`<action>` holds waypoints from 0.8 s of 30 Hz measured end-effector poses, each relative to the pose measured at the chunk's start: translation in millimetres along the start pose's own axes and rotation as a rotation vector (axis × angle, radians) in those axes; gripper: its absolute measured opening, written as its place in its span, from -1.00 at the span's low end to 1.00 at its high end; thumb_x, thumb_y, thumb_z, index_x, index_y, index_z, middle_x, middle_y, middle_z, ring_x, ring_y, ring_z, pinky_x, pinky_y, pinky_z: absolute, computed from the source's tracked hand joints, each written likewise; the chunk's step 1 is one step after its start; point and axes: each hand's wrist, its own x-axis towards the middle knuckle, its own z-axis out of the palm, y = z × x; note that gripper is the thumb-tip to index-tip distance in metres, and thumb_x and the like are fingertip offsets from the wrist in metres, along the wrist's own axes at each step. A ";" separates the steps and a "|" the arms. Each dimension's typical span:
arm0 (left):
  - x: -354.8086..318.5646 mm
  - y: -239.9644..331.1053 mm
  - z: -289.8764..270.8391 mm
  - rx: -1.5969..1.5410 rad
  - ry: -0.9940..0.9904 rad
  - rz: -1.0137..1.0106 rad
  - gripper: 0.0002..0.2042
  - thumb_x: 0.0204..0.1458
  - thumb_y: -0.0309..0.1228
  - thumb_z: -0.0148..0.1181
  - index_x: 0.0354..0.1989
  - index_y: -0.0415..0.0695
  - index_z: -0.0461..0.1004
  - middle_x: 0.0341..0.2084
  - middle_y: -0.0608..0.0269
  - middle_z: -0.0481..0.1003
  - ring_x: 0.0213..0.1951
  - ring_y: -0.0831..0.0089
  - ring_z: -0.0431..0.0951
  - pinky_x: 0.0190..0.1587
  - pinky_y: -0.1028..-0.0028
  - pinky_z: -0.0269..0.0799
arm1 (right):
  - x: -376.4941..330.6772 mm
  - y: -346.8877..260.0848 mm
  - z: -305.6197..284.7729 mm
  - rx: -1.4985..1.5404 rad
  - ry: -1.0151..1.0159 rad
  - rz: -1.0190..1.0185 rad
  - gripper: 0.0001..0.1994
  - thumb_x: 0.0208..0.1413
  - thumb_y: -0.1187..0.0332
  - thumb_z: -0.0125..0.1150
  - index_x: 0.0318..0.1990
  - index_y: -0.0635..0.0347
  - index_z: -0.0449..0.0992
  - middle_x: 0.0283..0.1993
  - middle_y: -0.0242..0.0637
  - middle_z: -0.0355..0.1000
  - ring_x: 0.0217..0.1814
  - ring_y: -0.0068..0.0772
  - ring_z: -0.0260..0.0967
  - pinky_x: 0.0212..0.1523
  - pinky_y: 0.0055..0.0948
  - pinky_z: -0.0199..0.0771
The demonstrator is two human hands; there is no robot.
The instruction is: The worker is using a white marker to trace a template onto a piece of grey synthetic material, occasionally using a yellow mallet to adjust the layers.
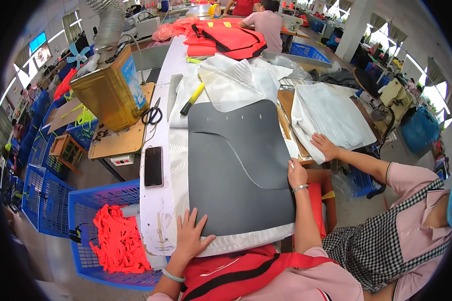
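A large dark grey sheet lies before me on white fabric, with a curved slit through it and small slots along its far edge. My left hand rests flat at its near left corner, fingers spread, holding nothing. At the sheet's right edge my right hand is closed, fingers bent together. A small pale tip shows at those fingers, too small to name. Beyond the sheet lie crumpled white fabric and a yellow marker with a black end.
To the left are a phone, black scissors and a blue crate of red strips. Red bags are piled at the far end. On the right, a co-worker's hand touches a white sheet.
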 end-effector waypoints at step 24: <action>-40.8 13.2 14.5 0.035 -0.023 -0.021 -0.26 -0.16 0.12 0.25 0.20 -0.01 0.32 0.29 -0.12 0.08 0.32 -0.05 0.04 0.27 -0.21 -0.25 | -15.1 -1.2 -8.1 0.340 0.179 -0.155 -0.73 0.21 0.20 0.06 -0.10 0.18 0.49 -0.27 0.05 0.49 -0.21 0.09 0.47 -0.22 -0.17 0.44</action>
